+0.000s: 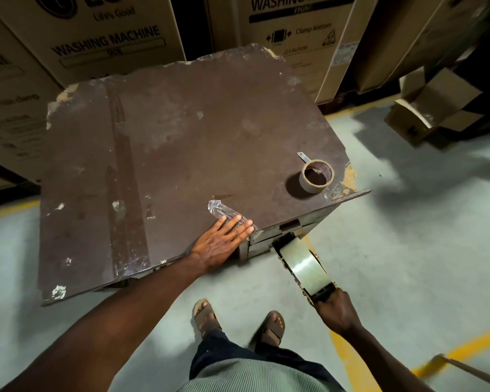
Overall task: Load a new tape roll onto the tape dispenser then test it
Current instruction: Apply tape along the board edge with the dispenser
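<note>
My right hand (335, 308) grips the handle of a tape dispenser (306, 264) loaded with a full clear tape roll. Its front end touches the side of the brown table (159, 154) just below the near right edge. My left hand (224, 239) lies flat, fingers spread, on the table's near edge, pressing on a crumpled strip of clear tape (224, 212). A nearly used-up tape core (317, 176) with a short loose tab stands at the table's near right corner.
Large washing-machine cartons (105, 38) stand behind and left of the table. Smaller open boxes (433, 108) sit at the right. The floor is grey with yellow lines (348, 360). My sandalled feet (238, 321) are just below the table.
</note>
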{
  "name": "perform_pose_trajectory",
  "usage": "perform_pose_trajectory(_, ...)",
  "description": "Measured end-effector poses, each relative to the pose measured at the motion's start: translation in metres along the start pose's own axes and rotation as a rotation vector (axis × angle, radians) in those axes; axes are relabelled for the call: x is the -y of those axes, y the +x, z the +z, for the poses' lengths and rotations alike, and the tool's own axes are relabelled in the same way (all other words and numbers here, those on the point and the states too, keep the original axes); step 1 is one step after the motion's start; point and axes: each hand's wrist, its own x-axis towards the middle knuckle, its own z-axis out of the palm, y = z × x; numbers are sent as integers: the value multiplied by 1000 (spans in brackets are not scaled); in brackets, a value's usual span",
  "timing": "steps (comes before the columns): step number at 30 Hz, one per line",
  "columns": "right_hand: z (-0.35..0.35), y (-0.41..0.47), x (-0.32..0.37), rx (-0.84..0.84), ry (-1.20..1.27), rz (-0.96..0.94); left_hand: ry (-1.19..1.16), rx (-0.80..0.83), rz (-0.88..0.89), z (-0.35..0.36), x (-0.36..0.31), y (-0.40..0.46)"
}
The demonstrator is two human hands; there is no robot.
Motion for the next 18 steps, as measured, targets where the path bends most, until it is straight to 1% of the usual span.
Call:
perform_pose_trajectory(1, -5, 4, 8, 9, 45, -27, 0, 25, -3, -2, 0, 0)
perform_pose_trajectory(3, -16, 6, 33, 57, 230, -60, -17, 69, -54, -8, -3, -3)
perform_pose_trajectory(6, -30, 13, 77, 243, 534, -73, -126, 71, -168, -14, -3, -9)
perform_pose_trajectory(7, -33, 19, 89, 286, 597, -87, -165, 69, -188, -15, 0, -12)
perform_pose_trajectory(9, -33, 32, 111, 351, 677, -100, -171, 96, -229, -18, 7, -21)
perform_pose_trajectory(12, -31, 56, 153, 455, 835, -27, -183, 116, -280, -25, 25, -32)
perform_pose_trajectory(16, -24, 90, 217, 663, 1019, 95, -138, 129, -199, -26, 47, -45)
perform_pose_trajectory(18, -19, 108, 244, 751, 1090, 118, -120, 111, -153, -22, 53, -49)
